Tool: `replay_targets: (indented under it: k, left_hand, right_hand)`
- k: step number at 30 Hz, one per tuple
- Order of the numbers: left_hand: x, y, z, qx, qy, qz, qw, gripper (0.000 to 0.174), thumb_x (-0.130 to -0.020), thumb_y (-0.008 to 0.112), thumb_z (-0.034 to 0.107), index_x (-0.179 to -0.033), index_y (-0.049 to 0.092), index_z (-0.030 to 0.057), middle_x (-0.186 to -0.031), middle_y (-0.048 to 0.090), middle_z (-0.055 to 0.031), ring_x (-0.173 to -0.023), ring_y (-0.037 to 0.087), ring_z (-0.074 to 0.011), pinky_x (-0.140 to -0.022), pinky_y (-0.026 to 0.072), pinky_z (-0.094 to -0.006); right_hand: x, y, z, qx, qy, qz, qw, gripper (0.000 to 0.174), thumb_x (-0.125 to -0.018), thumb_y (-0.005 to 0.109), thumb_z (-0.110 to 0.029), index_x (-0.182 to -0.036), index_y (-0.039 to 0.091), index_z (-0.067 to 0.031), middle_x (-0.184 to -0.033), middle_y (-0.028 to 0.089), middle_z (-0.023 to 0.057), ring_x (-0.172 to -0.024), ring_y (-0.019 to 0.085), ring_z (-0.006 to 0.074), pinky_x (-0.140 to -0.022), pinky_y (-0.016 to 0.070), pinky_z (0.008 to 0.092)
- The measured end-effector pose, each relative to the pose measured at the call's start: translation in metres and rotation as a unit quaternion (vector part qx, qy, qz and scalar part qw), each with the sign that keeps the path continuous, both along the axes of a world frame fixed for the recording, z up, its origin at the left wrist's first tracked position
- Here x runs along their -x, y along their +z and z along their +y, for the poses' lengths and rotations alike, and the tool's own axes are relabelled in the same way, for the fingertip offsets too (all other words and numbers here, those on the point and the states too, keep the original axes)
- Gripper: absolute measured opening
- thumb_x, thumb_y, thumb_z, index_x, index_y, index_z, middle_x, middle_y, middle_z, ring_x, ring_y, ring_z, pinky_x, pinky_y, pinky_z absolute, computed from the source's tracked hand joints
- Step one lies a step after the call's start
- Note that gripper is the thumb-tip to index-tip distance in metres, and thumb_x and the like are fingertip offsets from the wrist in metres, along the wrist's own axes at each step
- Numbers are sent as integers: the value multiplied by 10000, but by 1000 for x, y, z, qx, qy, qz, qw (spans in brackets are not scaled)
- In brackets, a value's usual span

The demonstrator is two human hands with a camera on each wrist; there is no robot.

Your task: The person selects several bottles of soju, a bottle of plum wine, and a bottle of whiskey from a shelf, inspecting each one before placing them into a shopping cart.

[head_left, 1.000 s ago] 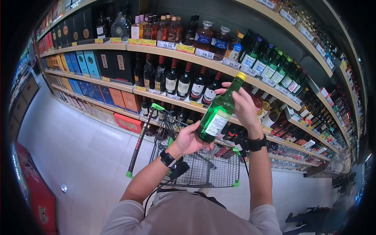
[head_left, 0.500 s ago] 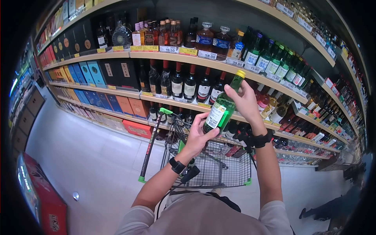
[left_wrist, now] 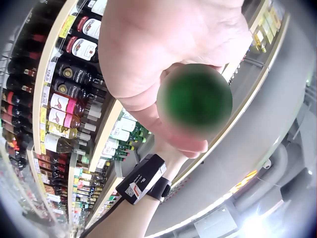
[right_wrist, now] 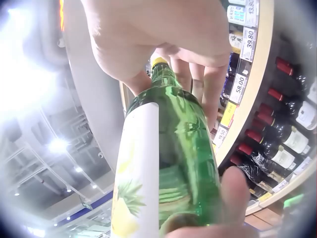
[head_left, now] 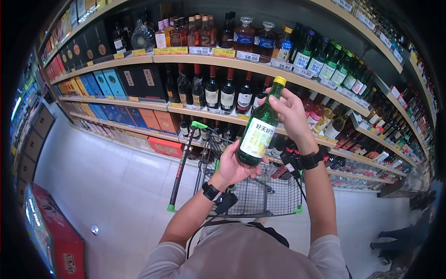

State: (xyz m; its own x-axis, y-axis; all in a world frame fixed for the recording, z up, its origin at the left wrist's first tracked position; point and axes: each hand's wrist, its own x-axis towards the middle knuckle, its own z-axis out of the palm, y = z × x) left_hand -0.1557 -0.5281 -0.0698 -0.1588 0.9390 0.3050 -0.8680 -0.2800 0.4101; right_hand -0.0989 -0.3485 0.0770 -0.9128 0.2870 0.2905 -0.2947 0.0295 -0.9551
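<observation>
1. Presently the green bottle (head_left: 257, 135) is held above the trolley (head_left: 274, 197). It is tilted, with its yellow cap (head_left: 279, 81) pointing away from the person and its label turned to the head camera. In my judgement this pose suits reading the label.
2. The left hand (head_left: 232, 167) cups the base, its fingers curled round the lower body, and appears to bear the weight.
3. The right hand (head_left: 290, 111) closes its fingers and thumb round the neck just under the cap, evidently to steady the tilt.
4. The label is pale with Chinese characters, and its top line reads "好天好饮". The right wrist view shows a pineapple drawing on it.
5. Beyond the trolley, shelf-edge price tags read "19.50" (head_left: 200, 50) and "58.00" (head_left: 248, 56). Dark wine bottles (head_left: 227, 95) stand on the tier below.
</observation>
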Motion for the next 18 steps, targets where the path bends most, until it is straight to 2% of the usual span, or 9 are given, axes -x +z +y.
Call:
replay_targets:
  k: [3, 4, 7, 8, 12, 13, 15, 16, 18]
  left_hand:
    - [-2, 12, -4, 81, 37, -14, 996, 681, -1032, 246, 497, -1452, 396, -19, -1211, 605, -280, -798, 699, -331, -552, 558, -349]
    - [2, 5, -4, 55, 34, -3, 998, 646, -1060, 220, 469, -1441, 407, -19, -1239, 603, -249, -893, 698, -343, -639, 579, -372]
    - [2, -17, -5, 100, 91, 3, 991, 625, -1073, 258, 468, -1424, 416, -25, -1256, 603, -225, -976, 688, -341, -753, 583, -392]
    - [5, -29, -4, 107, 94, 16, 990, 559, -1082, 294, 445, -1417, 419, 16, -1268, 595, -204, -1035, 672, -358, -816, 569, -408]
    - [0, -39, -9, 180, 138, 8, 974, 431, -1090, 295, 399, -1384, 428, 114, -1277, 580, -174, -1039, 656, -377, -764, 553, -385]
    - [-1, -49, -10, 174, 119, -10, 977, 430, -1089, 292, 398, -1381, 430, 114, -1274, 582, -165, -1025, 654, -368, -760, 548, -381]
    - [-1, -65, -13, 160, 81, -43, 983, 429, -1089, 287, 396, -1375, 436, 114, -1268, 587, -149, -996, 649, -352, -752, 538, -373]
    - [-3, -69, -15, 178, 84, -31, 980, 434, -1083, 282, 415, -1368, 453, 136, -1251, 601, -107, -938, 641, -310, -736, 503, -350]
    - [-4, -74, -16, 171, 85, -20, 981, 419, -1077, 312, 411, -1376, 435, 145, -1225, 600, -80, -931, 639, -261, -711, 482, -329]
  right_hand:
    - [4, -9, 5, -18, -38, -3, 999, 349, -959, 672, -137, -1241, 533, 17, -1052, 717, 113, -946, 693, 149, -840, 554, 288]
    - [4, -12, 5, -35, -50, -2, 998, 349, -951, 683, -128, -1233, 538, 19, -1055, 715, 107, -951, 689, 143, -839, 554, 286]
    - [2, -22, 3, -85, -73, -5, 994, 349, -937, 704, -112, -1220, 549, 20, -1067, 710, 93, -960, 682, 131, -843, 553, 283]
    - [2, -26, 1, -101, -79, -7, 992, 349, -933, 709, -108, -1218, 552, 20, -1072, 708, 90, -962, 680, 129, -844, 553, 283]
    - [0, -53, -4, -73, -22, -34, 997, 367, -929, 720, -126, -1240, 575, 5, -1135, 688, 93, -1014, 663, 125, -874, 543, 280]
    - [-1, -59, -5, -85, 0, -38, 996, 351, -924, 727, -132, -1221, 599, 4, -1086, 667, 51, -989, 652, 104, -861, 528, 263]
    - [-9, -63, -14, -235, -27, -49, 970, 338, -912, 744, -150, -1181, 614, 7, -969, 622, -2, -878, 622, 72, -799, 503, 235]
    - [-10, -71, -12, -260, -26, -55, 964, 337, -894, 765, -166, -1146, 614, -1, -873, 568, -43, -776, 554, 28, -703, 461, 203]
    - [-13, -75, -17, -205, -3, -67, 976, 320, -890, 772, -175, -1118, 616, -14, -870, 566, -54, -736, 511, 5, -660, 429, 182]
